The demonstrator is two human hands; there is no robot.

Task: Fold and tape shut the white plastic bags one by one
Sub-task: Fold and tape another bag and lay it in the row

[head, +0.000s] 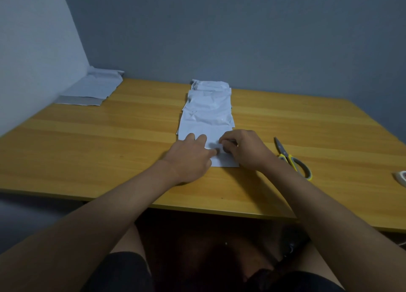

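Note:
A folded white plastic bag [222,160] lies near the table's front edge, at the near end of a row of folded white bags [207,107] that runs toward the wall. My left hand [193,153] lies flat on the bag's left part, fingers straight and pressing it down. My right hand [243,149] rests on the bag's right part with its fingers curled down against the surface; whether they pinch a strip of tape is too small to tell.
Scissors [292,157] with yellow-grey handles lie to the right of my right hand. A tape roll [401,177] sits at the frame's right edge. A stack of flat white bags [92,89] lies at the far left corner against the wall. The wooden table [98,138] spans the view.

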